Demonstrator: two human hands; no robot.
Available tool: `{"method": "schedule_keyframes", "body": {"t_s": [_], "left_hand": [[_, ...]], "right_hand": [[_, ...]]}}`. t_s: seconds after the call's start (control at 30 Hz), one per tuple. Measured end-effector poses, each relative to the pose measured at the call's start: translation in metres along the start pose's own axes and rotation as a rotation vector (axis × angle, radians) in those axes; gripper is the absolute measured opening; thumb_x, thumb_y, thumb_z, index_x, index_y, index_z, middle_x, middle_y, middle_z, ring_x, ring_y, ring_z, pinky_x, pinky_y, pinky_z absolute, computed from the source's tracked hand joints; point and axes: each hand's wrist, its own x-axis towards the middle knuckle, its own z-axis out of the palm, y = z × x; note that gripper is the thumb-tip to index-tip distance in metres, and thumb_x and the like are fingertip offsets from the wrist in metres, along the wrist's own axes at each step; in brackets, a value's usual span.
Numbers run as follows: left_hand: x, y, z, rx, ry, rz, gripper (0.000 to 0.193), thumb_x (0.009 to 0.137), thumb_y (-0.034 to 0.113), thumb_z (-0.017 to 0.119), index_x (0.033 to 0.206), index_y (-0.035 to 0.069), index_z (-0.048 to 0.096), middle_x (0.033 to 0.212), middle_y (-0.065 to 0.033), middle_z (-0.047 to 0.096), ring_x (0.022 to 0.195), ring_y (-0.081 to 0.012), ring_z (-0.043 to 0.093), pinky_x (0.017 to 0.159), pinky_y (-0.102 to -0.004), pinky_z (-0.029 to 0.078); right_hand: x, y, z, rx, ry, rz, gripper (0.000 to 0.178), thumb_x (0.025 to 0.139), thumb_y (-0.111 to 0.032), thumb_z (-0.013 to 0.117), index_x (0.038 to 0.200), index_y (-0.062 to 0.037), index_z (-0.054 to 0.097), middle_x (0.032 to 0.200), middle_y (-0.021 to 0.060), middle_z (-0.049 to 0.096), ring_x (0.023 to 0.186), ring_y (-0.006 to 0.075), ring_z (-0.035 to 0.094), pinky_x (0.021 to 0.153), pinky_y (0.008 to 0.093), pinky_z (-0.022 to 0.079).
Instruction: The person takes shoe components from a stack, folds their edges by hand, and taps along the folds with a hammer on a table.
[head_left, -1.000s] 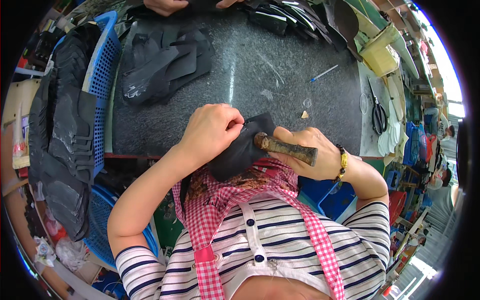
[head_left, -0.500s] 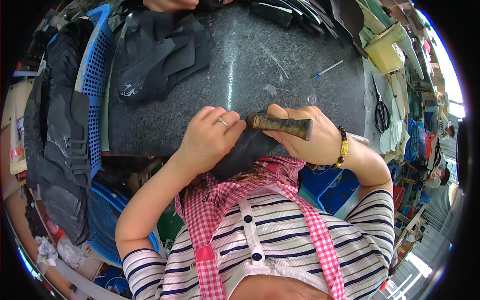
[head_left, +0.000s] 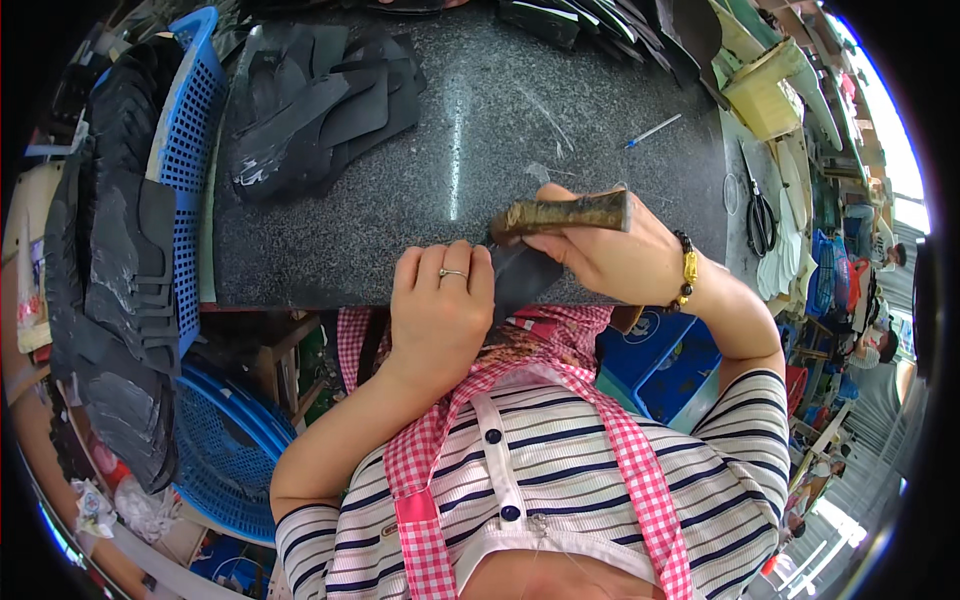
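Note:
My right hand point(head_left: 625, 255) is closed around a hammer point(head_left: 565, 214), whose worn metal head lies crosswise above my fingers. Its handle is mostly hidden by the hand. Close to the table's near edge, my left hand point(head_left: 440, 310) has its fingers bent and together on a thin, flexible black piece point(head_left: 525, 275) that looks like leather. That piece shows between my two hands, below the hammer head; its left part is covered by my left hand. One end of the hammer head comes close to my left fingertips.
A dark speckled stone table point(head_left: 300, 255) carries a pile of black cut pieces point(head_left: 335, 115), a pen point(head_left: 655, 131) and scissors point(head_left: 762, 215). More black pieces point(head_left: 600, 30) lie at the far edge. Left stand a blue basket point(head_left: 185, 210) and stacked black pieces point(head_left: 125, 270).
My left hand has turned, its fingers now pointing away from me, and the elbow has come inward. The hammer has shifted slightly farther away. Another person's hand has mostly left at the top.

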Motion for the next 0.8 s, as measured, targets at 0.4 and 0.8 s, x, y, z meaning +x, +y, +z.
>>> {"method": "schedule_keyframes", "body": {"t_s": [0.4, 0.8], "left_hand": [[-0.013, 0.000, -0.012, 0.016, -0.052, -0.013, 0.014, 0.080, 0.011, 0.069, 0.094, 0.008, 0.067, 0.091, -0.0022, 0.063, 0.084, -0.0219, 0.059, 0.086, -0.0398, 0.038], [-0.008, -0.046, -0.003, -0.448, -0.052, 0.112, 0.015, 0.076, 0.004, 0.069, 0.090, 0.005, 0.065, 0.089, -0.0069, 0.061, 0.079, -0.0268, 0.059, 0.073, -0.0380, 0.047]], "right_hand": [[-0.001, -0.013, 0.007, -0.031, -0.045, -0.071, 0.031, 0.086, -0.025, 0.064, 0.110, -0.0082, 0.052, 0.078, 0.0098, 0.065, 0.059, 0.0313, 0.063, 0.051, 0.0413, 0.050], [0.002, -0.020, 0.010, 0.070, -0.014, -0.001, 0.016, 0.087, -0.019, 0.061, 0.100, -0.0091, 0.059, 0.078, 0.0103, 0.061, 0.062, 0.0305, 0.063, 0.054, 0.0427, 0.049]]}}
